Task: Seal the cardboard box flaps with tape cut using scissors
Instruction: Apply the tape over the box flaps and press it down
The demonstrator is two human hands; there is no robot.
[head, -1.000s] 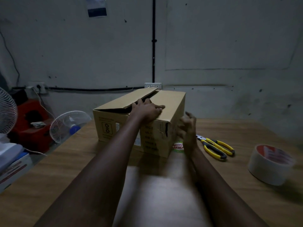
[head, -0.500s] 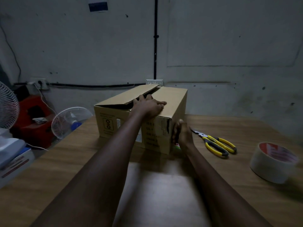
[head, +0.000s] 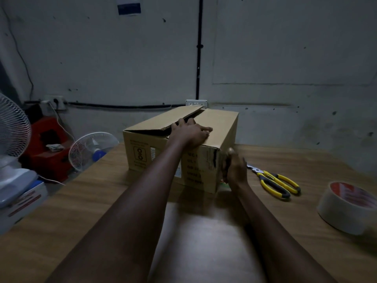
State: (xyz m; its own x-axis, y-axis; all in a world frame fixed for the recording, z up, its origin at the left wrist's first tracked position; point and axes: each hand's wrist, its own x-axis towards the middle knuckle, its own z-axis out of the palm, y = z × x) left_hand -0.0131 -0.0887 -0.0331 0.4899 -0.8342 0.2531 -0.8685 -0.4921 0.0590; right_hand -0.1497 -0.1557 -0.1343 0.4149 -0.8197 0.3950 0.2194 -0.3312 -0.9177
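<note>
The table [head: 85, 217] fills the lower view, wood-grain, running back to a grey wall [head: 102, 58]. Its left edge slants away toward the far left, and past that edge sit two fans [head: 91, 149] and a red crate [head: 49, 144].

On the table, centre and toward the wall, stands the box [head: 222, 127], plain brown cardboard with dark print and a label on the near face. Its right flap lies flat. Its left flap [head: 163, 121] tilts up, leaving a dark wedge-shaped gap along the near edge and a seam opening toward the far end. The near right corner is scuffed and torn.

The left hand [head: 189, 132] lies flat on top at the seam, fingers spread, palm pressing the right flap, fingertips reaching the raised flap's edge. The right hand [head: 235, 170] is against the box's near right corner, low on the side, fingers drawn together and blurred; whether it grips anything I cannot tell. Something green shows on the table just under it.

Right of the box, clear tabletop, then the scissors [head: 275, 181], yellow and grey handles, lying flat with the blades pointing at the right hand. Further right, near the frame edge, the tape [head: 344, 209] sits on its side, well apart from the box. Bare table in front, between the forearms, catches a pale glare.
</note>
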